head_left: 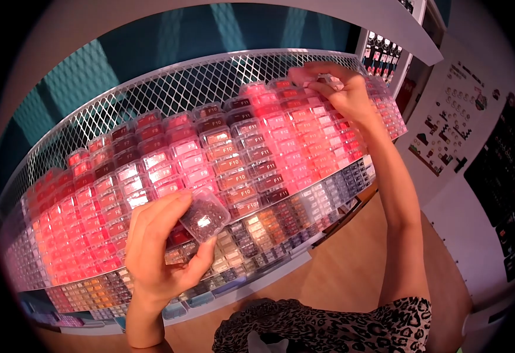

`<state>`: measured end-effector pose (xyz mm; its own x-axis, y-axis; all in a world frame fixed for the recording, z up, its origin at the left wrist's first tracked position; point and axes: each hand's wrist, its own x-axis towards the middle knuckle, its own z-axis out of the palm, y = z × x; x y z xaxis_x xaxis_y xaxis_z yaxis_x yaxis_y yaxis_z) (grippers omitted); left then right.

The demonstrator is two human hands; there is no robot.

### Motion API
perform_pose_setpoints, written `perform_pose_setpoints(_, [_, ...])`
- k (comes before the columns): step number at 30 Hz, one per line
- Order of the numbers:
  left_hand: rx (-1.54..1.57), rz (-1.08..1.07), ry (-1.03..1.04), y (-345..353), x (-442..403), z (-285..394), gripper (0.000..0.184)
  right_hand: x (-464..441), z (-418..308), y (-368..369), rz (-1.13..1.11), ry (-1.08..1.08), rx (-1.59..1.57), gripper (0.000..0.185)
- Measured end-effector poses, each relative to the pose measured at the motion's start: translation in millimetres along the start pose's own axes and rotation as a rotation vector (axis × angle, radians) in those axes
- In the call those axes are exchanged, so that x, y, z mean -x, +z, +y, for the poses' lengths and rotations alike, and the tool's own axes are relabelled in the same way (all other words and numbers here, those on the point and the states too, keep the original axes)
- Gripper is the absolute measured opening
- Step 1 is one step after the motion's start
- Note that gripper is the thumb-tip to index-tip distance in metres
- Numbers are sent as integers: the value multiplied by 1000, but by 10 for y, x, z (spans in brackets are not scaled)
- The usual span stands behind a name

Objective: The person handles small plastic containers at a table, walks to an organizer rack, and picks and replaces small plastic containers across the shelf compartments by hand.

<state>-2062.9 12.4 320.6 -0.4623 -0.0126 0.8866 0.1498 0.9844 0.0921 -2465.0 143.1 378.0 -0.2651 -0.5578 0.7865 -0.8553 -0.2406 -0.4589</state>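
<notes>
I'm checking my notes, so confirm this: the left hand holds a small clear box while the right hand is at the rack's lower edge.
Wrong on one point: the head view shows the right hand at the rack's upper edge. The left hand does hold a small clear box.

Fisheye bowed the view, corners black. Glare hit clear box (206, 219) and stacked boxes (131, 186); teal wall (140, 41) sat dim.
</notes>
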Motion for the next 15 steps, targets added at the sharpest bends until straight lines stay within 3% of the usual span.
perform_pose_setpoints(9, [-14, -4, 4, 5, 1, 5, 55, 24, 85, -18, 10, -273, 157, 27])
perform_pose_setpoints(15, [-8, 6, 8, 22, 8, 0, 55, -69, -11, -76, -96, -228, 413, 23])
